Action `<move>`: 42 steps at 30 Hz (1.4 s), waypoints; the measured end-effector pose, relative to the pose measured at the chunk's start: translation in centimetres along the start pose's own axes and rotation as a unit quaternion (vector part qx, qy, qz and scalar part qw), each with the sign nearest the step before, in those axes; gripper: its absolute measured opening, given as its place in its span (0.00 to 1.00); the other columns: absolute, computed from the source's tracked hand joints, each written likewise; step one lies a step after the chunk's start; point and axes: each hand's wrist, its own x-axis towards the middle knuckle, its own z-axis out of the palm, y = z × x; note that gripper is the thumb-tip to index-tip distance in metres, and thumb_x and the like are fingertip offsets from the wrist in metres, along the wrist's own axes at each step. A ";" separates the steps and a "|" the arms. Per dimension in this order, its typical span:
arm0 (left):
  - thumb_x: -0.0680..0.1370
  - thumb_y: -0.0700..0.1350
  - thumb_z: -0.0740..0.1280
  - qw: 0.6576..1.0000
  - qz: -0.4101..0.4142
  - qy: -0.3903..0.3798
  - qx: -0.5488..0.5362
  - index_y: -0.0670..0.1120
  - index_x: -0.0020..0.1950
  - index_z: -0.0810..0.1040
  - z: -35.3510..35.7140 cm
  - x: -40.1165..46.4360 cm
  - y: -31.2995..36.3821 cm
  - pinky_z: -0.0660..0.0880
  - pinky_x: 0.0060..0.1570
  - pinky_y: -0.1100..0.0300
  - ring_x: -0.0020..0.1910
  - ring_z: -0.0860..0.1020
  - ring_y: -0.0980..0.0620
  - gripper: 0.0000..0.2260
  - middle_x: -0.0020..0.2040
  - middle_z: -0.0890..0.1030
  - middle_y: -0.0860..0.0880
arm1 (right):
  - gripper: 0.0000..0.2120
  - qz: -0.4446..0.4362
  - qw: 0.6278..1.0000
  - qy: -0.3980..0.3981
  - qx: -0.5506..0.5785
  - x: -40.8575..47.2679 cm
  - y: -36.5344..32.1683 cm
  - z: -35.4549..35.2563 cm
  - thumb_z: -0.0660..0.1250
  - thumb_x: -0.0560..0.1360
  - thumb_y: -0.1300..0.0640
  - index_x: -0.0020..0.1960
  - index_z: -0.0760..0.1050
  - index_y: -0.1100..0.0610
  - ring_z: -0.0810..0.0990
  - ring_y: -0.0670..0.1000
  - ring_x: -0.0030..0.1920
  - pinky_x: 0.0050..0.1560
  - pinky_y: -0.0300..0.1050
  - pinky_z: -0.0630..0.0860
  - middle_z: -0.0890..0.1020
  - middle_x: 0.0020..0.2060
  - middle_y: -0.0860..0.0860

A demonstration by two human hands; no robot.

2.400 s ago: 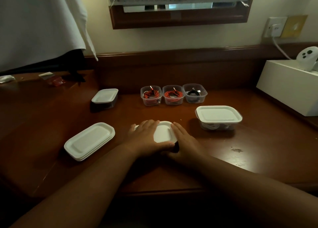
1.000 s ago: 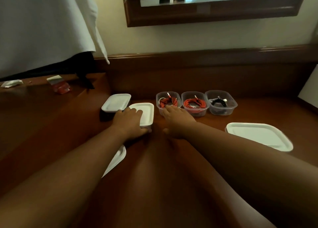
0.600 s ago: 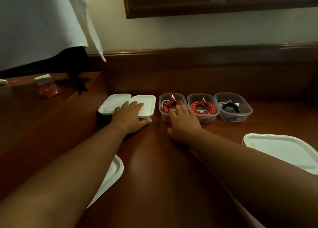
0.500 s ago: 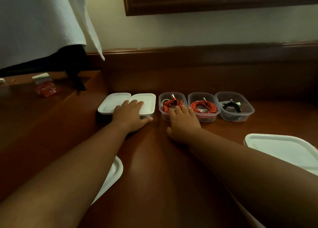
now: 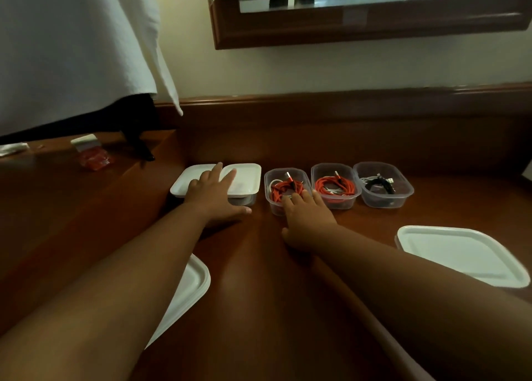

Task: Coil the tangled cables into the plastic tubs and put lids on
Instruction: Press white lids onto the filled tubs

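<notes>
Five small tubs in a row along the back of the wooden desk [image 5: 259,280]. The two on the left carry white lids and sit touching: the far-left lidded tub [image 5: 190,180] and the second lidded tub [image 5: 246,179].

Your left hand [image 5: 214,196] lies flat across the seam between those two lids, fingers [image 5: 216,172] straight and spread, gripping nothing; thumb points right along the second tub's near edge.

To the right, three open clear tubs: the first open tub [image 5: 272,205] holds a coiled red cable [image 5: 283,190] with some white cable, the middle open tub [image 5: 335,203] holds another red coil [image 5: 334,187], the right open tub [image 5: 384,202] holds a black-and-white cable [image 5: 378,182].

Your right hand [image 5: 308,219] rests palm-down on the desk, straight fingers touching the near rim of the first open tub.

A larger lidded tub [image 5: 460,254] sits at near right. A stack of large white lids [image 5: 188,288] shows under your left forearm.
</notes>
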 end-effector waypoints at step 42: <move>0.74 0.39 0.66 0.998 0.023 -0.056 0.026 0.50 0.48 0.68 -4.0 -23.1 1.0 0.63 0.34 0.60 0.41 0.72 0.50 0.09 0.53 0.79 0.48 | 0.45 -0.062 0.891 0.053 0.446 -21.9 2.8 3.2 0.82 0.61 0.44 0.70 0.60 0.41 0.73 0.44 0.65 0.58 0.34 0.75 0.70 0.68 0.45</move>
